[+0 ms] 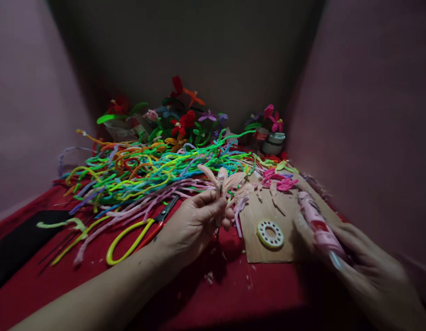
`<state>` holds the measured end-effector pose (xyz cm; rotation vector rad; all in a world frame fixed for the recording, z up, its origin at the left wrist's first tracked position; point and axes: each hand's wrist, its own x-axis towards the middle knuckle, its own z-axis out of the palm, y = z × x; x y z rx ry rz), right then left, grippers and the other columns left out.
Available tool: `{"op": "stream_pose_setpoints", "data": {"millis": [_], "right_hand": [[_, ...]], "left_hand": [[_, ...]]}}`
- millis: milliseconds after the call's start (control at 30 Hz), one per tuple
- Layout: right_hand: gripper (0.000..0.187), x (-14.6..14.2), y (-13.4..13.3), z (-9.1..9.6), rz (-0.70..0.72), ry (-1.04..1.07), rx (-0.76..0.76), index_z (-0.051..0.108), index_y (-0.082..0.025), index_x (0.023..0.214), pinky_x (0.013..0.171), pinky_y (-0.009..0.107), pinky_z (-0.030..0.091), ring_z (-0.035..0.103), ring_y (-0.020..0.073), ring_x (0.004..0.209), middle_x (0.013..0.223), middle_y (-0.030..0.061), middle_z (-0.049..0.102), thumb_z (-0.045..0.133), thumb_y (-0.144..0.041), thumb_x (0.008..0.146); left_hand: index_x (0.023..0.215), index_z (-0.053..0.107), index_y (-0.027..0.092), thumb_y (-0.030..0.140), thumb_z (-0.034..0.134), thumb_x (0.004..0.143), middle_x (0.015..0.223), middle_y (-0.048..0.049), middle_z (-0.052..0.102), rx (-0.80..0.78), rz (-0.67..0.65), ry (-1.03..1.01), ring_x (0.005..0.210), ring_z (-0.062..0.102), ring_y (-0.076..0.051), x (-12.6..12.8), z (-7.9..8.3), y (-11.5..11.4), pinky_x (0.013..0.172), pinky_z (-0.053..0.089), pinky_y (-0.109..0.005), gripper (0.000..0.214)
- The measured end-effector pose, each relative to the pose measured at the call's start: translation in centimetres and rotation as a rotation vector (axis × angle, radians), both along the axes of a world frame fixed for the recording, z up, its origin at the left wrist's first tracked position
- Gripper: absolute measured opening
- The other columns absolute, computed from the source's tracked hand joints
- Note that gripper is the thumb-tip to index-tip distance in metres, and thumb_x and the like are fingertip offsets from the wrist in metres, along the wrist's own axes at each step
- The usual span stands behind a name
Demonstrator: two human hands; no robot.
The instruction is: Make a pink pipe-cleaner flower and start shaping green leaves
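Note:
My left hand [202,211] pinches a pale pink pipe-cleaner flower [222,179] by its base, petals upward, with a thin dark stem below the fingers. On the right, my right hand [368,266] is closed around a pink barrel-shaped tool [316,220] with a reddish patch on its body. Blur hides the tool's exact kind. Under and left of it lies a wooden board [257,220], bearing a round white ring with holes [270,234], bright pink petal pieces [278,179] and pale pink scraps. Scissors with yellow and red handles [140,234] lie beside my left forearm.
A large heap of coloured pipe cleaners [158,165] spreads across the red cloth [264,294]. Finished pipe-cleaner flowers [183,122] stand behind it, near a small lidded jar [273,143]. A black flat item [26,234] lies far left. Walls close in on both sides.

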<state>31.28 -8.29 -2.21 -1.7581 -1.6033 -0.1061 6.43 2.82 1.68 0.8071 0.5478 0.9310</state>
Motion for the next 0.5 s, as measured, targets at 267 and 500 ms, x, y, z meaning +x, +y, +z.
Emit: {"op": "stream_pose_setpoints", "data": {"millis": [267,500], "right_hand": [[0.038,6.1,2.3,-1.4,-0.127,-0.282,-0.162,0.061,-0.016,0.099,0.061,0.035,0.045,0.059,0.0249,0.071,0.089,0.0117,0.059,0.043,-0.043,0.079],[0.026,-0.3,2.0,2.0,-0.096,-0.026,-0.062,0.064,-0.022,0.089,0.07,0.039,0.046,0.058,0.0267,0.084,0.093,0.0106,0.059,0.045,-0.036,0.079]], "left_hand": [[0.072,0.06,0.011,0.014,0.067,0.069,0.062,-0.0009,0.057,-0.018,-0.006,-0.014,0.054,0.053,-0.007,0.1,0.1,-0.1,0.051,0.043,-0.017,0.008],[0.069,0.06,0.012,0.012,0.064,0.072,0.061,-0.0013,0.058,-0.024,-0.038,-0.077,0.054,0.053,-0.007,0.2,0.5,-0.6,0.051,0.043,-0.017,0.006]]}}
